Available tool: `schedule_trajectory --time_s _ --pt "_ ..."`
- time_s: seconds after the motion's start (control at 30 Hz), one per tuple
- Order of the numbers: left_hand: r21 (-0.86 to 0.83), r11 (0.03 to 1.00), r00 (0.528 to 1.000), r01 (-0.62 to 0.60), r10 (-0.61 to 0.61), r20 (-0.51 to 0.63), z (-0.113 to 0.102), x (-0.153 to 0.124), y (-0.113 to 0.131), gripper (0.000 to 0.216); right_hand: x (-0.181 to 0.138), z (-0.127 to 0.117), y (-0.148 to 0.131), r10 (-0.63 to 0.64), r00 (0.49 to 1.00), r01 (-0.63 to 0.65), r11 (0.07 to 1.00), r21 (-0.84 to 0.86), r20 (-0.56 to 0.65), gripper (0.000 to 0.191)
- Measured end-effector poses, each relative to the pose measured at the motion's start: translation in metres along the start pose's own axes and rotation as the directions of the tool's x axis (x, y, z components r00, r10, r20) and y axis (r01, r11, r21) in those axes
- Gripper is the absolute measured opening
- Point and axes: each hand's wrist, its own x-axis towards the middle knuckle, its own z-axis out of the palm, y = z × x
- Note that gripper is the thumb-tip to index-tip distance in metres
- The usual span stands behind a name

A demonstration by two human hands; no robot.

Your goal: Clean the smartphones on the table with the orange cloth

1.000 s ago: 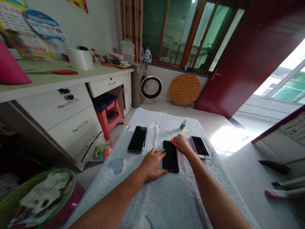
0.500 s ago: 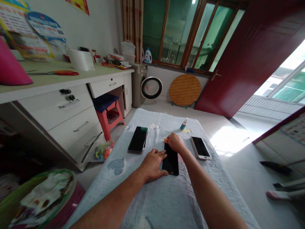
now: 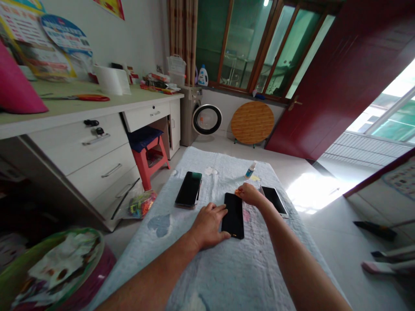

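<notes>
A black smartphone (image 3: pixel 233 216) lies flat on the light blue patterned cloth (image 3: pixel 207 276). My left hand (image 3: pixel 209 224) grips its left side, with the thumb near the lower corner and the fingertips along the edge. My right hand (image 3: pixel 250 194) is closed on a small orange cloth (image 3: pixel 237 192) at the phone's upper right corner. To the left rests a second dark phone (image 3: pixel 188 190). A white-framed phone (image 3: pixel 274 201) lies on the right, partly hidden by my right forearm. Beyond my right hand stands a small spray bottle (image 3: pixel 250 170) with a blue label.
On the left is a white desk (image 3: pixel 97 147) with scissors (image 3: pixel 87 98) and a paper roll (image 3: pixel 112 80) on top. A red stool (image 3: pixel 147 164) stands under it. A full waste bin (image 3: pixel 100 268) is at the lower left. Behind are a washing machine (image 3: pixel 189 116) and a round wooden board (image 3: pixel 252 123).
My right hand has slid to the right along the phone's top edge with the orange cloth, and its forearm now covers part of the white-framed phone. My left hand stays at the phone's left side.
</notes>
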Motion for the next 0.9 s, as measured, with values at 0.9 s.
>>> schedule_trajectory --time_s 0.9 --pt "-0.181 0.98 0.983 0.085 -0.112 -0.143 0.017 0.0 0.0 0.121 -0.014 0.013 -0.06 -0.211 0.977 0.213 0.973 0.089 -0.036 0.026"
